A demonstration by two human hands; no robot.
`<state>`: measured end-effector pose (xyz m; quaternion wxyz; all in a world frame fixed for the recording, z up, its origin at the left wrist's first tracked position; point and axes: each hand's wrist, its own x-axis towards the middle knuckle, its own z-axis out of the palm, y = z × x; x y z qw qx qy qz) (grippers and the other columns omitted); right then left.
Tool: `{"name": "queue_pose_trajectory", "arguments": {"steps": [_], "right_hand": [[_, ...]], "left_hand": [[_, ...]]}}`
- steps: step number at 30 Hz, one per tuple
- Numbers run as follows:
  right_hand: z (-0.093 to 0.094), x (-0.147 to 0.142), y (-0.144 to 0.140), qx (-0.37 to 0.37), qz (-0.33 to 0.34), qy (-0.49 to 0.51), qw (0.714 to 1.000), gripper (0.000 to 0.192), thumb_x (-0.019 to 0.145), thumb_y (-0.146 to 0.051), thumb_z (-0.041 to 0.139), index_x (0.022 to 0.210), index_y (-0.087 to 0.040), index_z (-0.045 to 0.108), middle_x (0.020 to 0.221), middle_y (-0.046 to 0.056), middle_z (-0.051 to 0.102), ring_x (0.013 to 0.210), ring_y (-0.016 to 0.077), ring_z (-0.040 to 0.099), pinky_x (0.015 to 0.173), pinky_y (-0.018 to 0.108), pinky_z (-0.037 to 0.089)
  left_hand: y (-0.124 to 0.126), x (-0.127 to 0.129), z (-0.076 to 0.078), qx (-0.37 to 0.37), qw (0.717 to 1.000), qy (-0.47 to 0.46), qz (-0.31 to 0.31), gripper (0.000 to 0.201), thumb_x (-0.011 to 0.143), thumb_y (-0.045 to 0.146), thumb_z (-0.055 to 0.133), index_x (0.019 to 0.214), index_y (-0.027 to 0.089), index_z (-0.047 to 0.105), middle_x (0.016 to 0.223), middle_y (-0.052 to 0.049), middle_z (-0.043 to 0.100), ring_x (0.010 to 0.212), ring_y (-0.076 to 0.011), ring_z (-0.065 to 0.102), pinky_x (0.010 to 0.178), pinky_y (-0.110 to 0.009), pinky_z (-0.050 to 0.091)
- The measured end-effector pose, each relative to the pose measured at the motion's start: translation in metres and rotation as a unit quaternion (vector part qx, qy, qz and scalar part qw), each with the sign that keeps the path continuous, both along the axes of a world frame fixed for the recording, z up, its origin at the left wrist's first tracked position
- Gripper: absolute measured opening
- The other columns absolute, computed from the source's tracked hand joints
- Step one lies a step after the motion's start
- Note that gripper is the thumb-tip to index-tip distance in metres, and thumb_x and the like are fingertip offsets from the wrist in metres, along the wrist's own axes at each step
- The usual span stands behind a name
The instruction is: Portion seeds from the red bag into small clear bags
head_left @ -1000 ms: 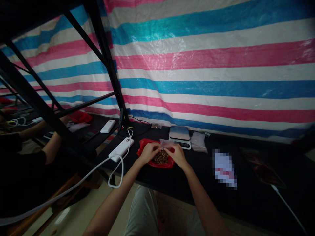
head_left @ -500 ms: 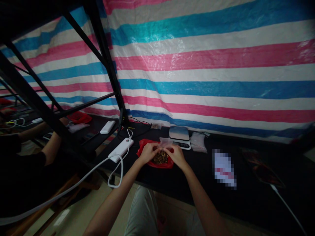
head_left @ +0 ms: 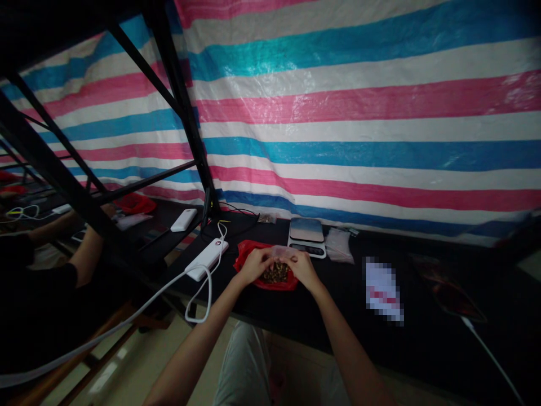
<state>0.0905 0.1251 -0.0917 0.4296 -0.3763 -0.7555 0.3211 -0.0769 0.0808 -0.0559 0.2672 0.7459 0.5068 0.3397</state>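
Head view of a packing station at a black table (head_left: pixel 346 316), seen in dim light. The left hand (head_left: pixel 255 264) and the right hand (head_left: pixel 302 267) met over a red plastic bag (head_left: pixel 245 256) that lay open near the table's front edge and held a heap of small brown pieces (head_left: pixel 275 273), too small to identify. Between the two hands a small clear bag (head_left: pixel 282 251) was pinched at its rim, the fingers of both hands curled closed on the film and holding it just above the heap. Behind the red bag, toward the table's back edge, stood a digital scale (head_left: pixel 307 235), with a stack of clear bags (head_left: pixel 340 246) just to its right. A white power bank (head_left: pixel 207 258) with its cable (head_left: pixel 198 299) lay near the table's left corner, the cable looping over the front edge. A co-worker's arm (head_left: pixel 87 254) rested on the neighbouring surface at far left. Probable faults from this position: the thin film could slip from the pinch and close its mouth, or pieces could spill past the red bag onto the dark table, where they would be hard to see; a drawn-back elbow might also snag the hanging cable.
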Motion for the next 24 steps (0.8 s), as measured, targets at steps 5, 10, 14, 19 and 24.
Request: {"name": "queue_pose_trajectory", "arguments": {"steps": [5, 10, 14, 19, 24], "right_hand": [[0.011, 0.007, -0.004, 0.03, -0.03, 0.01, 0.999, 0.027, 0.073, -0.038, 0.057, 0.093, -0.021, 0.063, 0.089, 0.004, 0.067, 0.073, 0.018, 0.06, 0.067, 0.03, 0.046], [0.024, 0.014, -0.004, -0.013, 0.002, 0.161, 0.987, 0.054, 0.076, -0.041, 0.053, 0.124, -0.023, 0.04, 0.11, 0.008, 0.06, 0.088, 0.0182, 0.06, 0.075, 0.032, 0.047], [0.023, 0.015, 0.0, -0.113, 0.079, 0.181, 0.974, 0.04, 0.07, -0.042, 0.061, 0.103, -0.02, 0.059, 0.088, 0.007, 0.068, 0.08, 0.0201, 0.064, 0.072, 0.032, 0.05], [0.017, 0.013, 0.003, -0.089, 0.02, 0.174, 0.981, 0.025, 0.065, -0.041, 0.064, 0.072, -0.017, 0.067, 0.071, 0.006, 0.069, 0.067, 0.0202, 0.065, 0.064, 0.032, 0.051], [0.013, 0.012, 0.005, -0.075, -0.04, 0.201, 0.976, 0.022, 0.066, -0.037, 0.063, 0.073, -0.016, 0.068, 0.074, 0.007, 0.07, 0.068, 0.0203, 0.065, 0.066, 0.033, 0.052]], "left_hand": [[-0.003, -0.002, 0.008, -0.04, 0.998, -0.036, -0.025, 0.037, 0.087, 0.04, 0.033, 0.078, 0.013, 0.056, 0.057, 0.0, 0.059, 0.05, -0.0104, 0.053, 0.054, -0.019, 0.039], [-0.011, -0.001, 0.017, -0.1, 0.989, 0.041, -0.102, 0.035, 0.085, 0.036, 0.037, 0.066, 0.013, 0.056, 0.055, 0.001, 0.059, 0.05, -0.0085, 0.052, 0.057, -0.018, 0.038], [-0.016, 0.003, 0.014, -0.123, 0.982, 0.063, -0.132, 0.027, 0.08, 0.028, 0.042, 0.065, 0.012, 0.057, 0.054, 0.002, 0.058, 0.051, -0.0075, 0.051, 0.056, -0.017, 0.036], [-0.015, 0.004, 0.009, -0.14, 0.979, 0.023, -0.144, 0.026, 0.08, 0.028, 0.042, 0.066, 0.012, 0.057, 0.052, 0.002, 0.055, 0.048, -0.0076, 0.047, 0.052, -0.017, 0.034], [-0.015, 0.002, 0.012, -0.12, 0.982, 0.017, -0.143, 0.034, 0.083, 0.035, 0.039, 0.065, 0.012, 0.056, 0.054, 0.002, 0.056, 0.051, -0.0078, 0.047, 0.056, -0.018, 0.035]]}}
